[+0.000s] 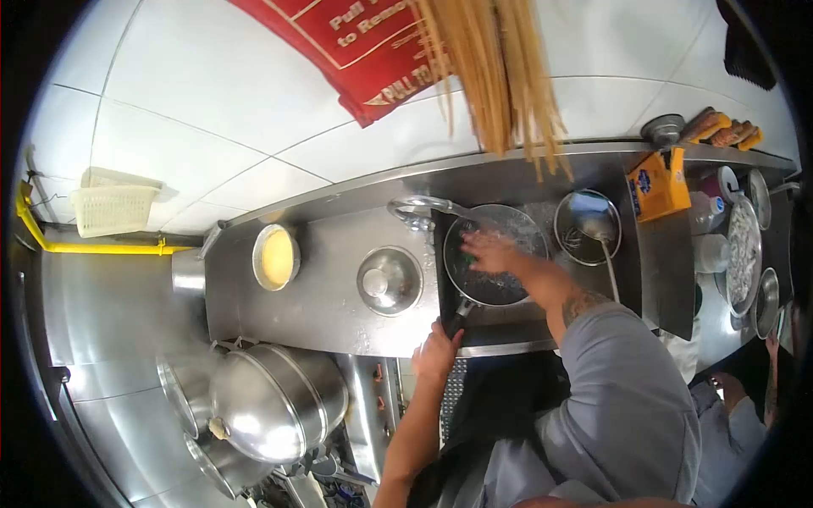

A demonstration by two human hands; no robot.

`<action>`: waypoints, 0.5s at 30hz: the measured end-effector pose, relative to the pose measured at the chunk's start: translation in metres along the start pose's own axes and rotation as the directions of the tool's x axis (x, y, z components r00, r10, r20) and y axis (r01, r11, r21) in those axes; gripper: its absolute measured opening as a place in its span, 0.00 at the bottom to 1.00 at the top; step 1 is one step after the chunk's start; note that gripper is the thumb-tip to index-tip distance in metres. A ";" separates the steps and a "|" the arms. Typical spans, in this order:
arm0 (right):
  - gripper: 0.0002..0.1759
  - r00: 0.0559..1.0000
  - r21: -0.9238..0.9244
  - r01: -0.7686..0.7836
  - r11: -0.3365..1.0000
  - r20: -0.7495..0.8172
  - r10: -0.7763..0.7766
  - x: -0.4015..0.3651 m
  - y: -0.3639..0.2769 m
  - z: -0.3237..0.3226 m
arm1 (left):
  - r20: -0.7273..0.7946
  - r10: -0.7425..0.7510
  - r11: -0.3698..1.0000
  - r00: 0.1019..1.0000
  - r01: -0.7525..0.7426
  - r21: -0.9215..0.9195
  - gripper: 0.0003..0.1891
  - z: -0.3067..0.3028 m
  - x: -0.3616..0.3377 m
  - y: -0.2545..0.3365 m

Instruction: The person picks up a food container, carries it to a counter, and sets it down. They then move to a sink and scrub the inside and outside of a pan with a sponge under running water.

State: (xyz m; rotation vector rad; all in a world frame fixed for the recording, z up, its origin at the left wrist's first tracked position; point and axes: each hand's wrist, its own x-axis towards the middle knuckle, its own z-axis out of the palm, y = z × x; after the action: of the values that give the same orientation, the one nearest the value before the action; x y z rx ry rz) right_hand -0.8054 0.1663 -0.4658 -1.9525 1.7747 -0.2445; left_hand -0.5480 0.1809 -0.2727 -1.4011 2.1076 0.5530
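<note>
Pan [500, 290] in the sink [523, 322], beside the tap [434, 203]. The left hand's [435, 350] grip closes around the handle [461, 317], probably for steadiness; the right hand [487, 251] reaches inside, its grip's contents indeterminable. Red packaging [356, 38] above reads "Pull", "to Remove" and "PULL TO".

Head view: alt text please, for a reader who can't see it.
A bare-handed person at a steel sink: left grip holding a round pan by its dark handle, right grip inside the pan, near the faucet. To the left, on the counter, a domed metal object and a bowl with yellow contents.
</note>
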 end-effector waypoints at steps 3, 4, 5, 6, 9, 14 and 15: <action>0.39 0.984 -0.167 -0.155 0.974 0.063 0.168 -0.022 0.045 -0.002 | -0.065 0.016 1.000 0.998 -0.016 -0.009 0.32 0.006 -0.001 -0.005; 0.39 0.967 -0.296 -0.182 0.938 0.120 0.226 -0.037 0.053 0.004 | -0.085 0.025 0.999 0.996 -0.027 -0.022 0.32 0.006 0.000 -0.003; 0.40 0.944 -0.424 -0.194 0.884 0.165 0.287 -0.053 0.056 0.011 | -0.096 0.031 0.999 0.995 -0.033 -0.024 0.32 0.009 0.001 -0.004; 0.40 0.917 -0.547 -0.191 0.815 0.197 0.347 -0.064 0.055 0.013 | -0.112 0.034 0.999 0.993 -0.037 -0.027 0.32 0.013 0.004 -0.006; 0.39 0.597 -0.386 -0.125 0.914 0.707 0.380 -0.086 -0.004 -0.025 | -0.134 0.034 0.998 0.990 -0.041 -0.050 0.30 0.012 0.003 -0.010; 0.35 0.839 0.432 -0.404 0.806 0.526 0.139 -0.065 -0.064 0.006 | -0.152 0.088 0.993 0.984 -0.098 -0.059 0.29 0.012 0.007 -0.017; 0.35 0.926 0.499 -0.296 0.814 0.358 0.118 -0.041 -0.057 0.034 | -0.130 0.073 0.995 0.989 -0.081 -0.058 0.29 0.012 0.007 -0.017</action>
State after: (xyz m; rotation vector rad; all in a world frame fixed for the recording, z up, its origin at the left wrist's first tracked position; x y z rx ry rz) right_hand -0.7453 0.2160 -0.4609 -1.2928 1.4838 -0.3066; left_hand -0.5316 0.1763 -0.2868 -1.4286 2.2719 0.5788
